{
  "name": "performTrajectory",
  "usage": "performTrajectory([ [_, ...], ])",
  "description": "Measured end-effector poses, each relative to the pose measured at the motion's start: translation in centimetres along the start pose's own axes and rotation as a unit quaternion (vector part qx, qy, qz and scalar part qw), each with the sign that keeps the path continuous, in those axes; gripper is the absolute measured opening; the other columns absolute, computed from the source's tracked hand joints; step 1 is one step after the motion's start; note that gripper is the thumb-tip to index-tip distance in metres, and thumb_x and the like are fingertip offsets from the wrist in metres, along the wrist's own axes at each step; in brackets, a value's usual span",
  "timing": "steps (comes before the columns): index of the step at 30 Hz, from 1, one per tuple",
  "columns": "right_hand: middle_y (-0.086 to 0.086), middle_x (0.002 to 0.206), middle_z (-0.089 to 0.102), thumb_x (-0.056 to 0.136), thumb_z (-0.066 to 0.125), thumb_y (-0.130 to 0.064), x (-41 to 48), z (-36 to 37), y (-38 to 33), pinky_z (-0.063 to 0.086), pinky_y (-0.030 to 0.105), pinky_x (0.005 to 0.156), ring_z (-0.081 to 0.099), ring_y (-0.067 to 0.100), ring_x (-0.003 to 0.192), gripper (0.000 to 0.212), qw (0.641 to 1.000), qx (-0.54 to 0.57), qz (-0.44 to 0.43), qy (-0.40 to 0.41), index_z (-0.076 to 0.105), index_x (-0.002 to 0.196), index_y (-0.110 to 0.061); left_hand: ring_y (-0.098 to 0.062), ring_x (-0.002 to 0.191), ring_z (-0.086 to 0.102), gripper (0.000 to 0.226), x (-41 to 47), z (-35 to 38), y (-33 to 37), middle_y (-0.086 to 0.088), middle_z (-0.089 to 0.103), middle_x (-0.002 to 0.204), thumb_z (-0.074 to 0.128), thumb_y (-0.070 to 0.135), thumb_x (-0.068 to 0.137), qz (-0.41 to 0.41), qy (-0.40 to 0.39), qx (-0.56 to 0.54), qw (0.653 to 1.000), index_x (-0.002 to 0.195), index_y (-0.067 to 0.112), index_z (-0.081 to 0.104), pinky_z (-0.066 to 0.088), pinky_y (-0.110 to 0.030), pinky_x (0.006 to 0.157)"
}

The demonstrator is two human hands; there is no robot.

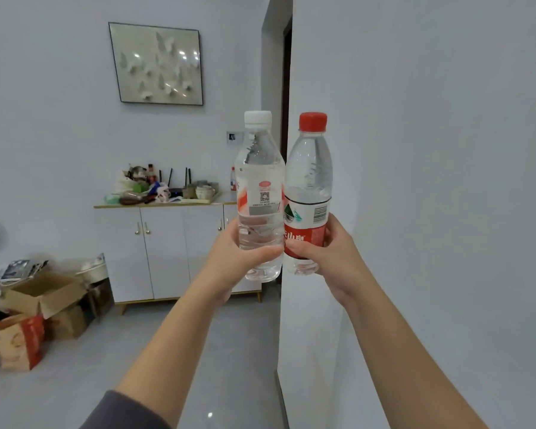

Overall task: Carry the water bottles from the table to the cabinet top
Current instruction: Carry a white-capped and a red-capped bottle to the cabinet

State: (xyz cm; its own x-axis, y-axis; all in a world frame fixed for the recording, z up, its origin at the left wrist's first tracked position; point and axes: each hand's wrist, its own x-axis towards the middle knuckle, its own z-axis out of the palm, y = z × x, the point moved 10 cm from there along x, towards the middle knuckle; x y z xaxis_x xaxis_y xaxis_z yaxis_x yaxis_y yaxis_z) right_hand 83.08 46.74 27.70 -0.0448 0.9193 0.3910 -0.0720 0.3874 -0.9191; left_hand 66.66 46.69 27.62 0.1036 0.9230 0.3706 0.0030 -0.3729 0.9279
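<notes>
**Head view, carrying phase.** I hold two water bottles upright at arm's reach, side by side and touching at the shoulder. My left hand [229, 255] is wrapped round the lower body of the white-capped bottle [259, 178]. My right hand [338, 252] is wrapped round the red label of the red-capped bottle [309, 178]. Both long axes stand vertical, caps up.

The cabinet [164, 252] lies ahead and slightly left of the hands, well apart from them across the floor [136, 351]. The right end of the cabinet top [228, 198] runs behind the white-capped bottle in this view. Clutter [155, 187] covers its left and middle parts, and a third bottle [232, 181] stands near the right end beside a bare strip.

I judge the left hand the nearer one to that strip, so the white-capped bottle would be set down first. The table is out of view.
</notes>
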Motion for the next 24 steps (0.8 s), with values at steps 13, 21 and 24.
performTrajectory([
  [13,0.0,0.109,0.075,0.076,0.077,0.006,6.0,3.5,3.3,0.057,0.036,0.09,0.071,0.019,0.104,0.054,0.999,0.048,0.014,0.009,0.061,0.121,-0.019,-0.014,0.099,0.071,0.059,5.0,-4.3,-1.9,0.003,0.075,0.106,0.081,-0.003,0.07,0.005,-0.009,-0.004,1.0,0.12,0.02,0.061,0.055,-0.023,0.077],
  [21,0.003,0.118,0.072,0.067,0.084,-0.008,11.8,5.1,7.6,0.051,0.051,0.101,0.068,0.025,0.112,0.068,0.996,0.079,0.038,-0.003,0.058,0.129,-0.019,-0.012,0.1,0.07,0.062,10.6,-6.9,-5.1,0.003,0.074,0.108,0.084,-0.001,0.067,0.007,0.036,-0.001,0.999,0.12,0.022,0.061,0.054,-0.024,0.08],
  [24,0.0,0.118,0.072,0.067,0.086,-0.009,15.0,5.2,9.5,0.051,0.05,0.101,0.068,0.023,0.112,0.07,0.996,0.075,0.041,-0.001,0.057,0.13,-0.021,-0.012,0.1,0.07,0.06,13.7,-7.6,-6.9,0.003,0.074,0.108,0.082,-0.002,0.069,0.005,0.04,-0.008,0.999,0.121,0.021,0.06,0.054,-0.021,0.078],
])
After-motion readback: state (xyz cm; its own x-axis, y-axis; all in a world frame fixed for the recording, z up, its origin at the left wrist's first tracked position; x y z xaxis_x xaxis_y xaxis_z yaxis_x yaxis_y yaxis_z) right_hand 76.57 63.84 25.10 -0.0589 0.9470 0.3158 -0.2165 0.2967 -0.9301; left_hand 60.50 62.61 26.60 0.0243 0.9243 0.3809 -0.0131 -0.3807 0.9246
